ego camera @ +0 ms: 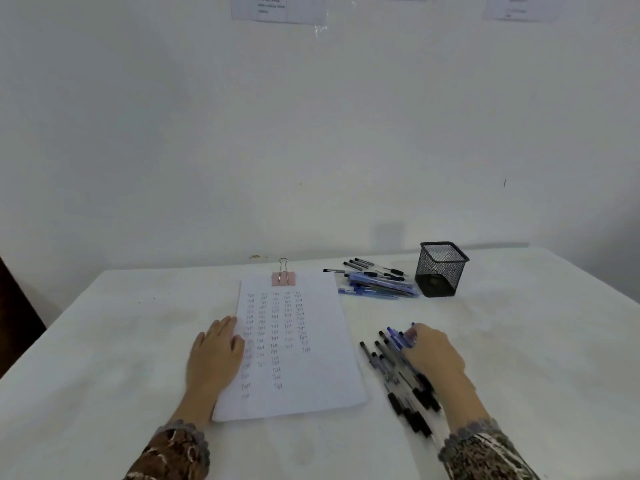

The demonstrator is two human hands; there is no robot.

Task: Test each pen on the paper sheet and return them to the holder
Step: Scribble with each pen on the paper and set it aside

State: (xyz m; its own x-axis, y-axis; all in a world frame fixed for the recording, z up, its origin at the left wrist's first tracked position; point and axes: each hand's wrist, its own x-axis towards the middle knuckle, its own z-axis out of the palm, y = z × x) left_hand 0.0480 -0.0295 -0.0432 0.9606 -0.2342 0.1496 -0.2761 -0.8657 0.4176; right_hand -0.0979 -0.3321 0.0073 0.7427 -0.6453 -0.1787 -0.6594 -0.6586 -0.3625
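A white paper sheet (322, 368) with columns of small test scribbles lies in front of me, held at its top by a pink binder clip (283, 278). My left hand (214, 355) rests flat on the sheet's left edge. To the right of the sheet, my right hand (433, 355) lies over a bundle of black and blue pens (391, 358), its fingers curled round them; this part is blurred. The black mesh pen holder (441, 270) stands upright at the back right, and no pens show above its rim.
A second pile of blue and black pens (377, 284) lies between the sheet's top right corner and the holder. The table (104, 341) has a white cloth and ends at a white wall. Printed sheets (277, 6) hang high on the wall.
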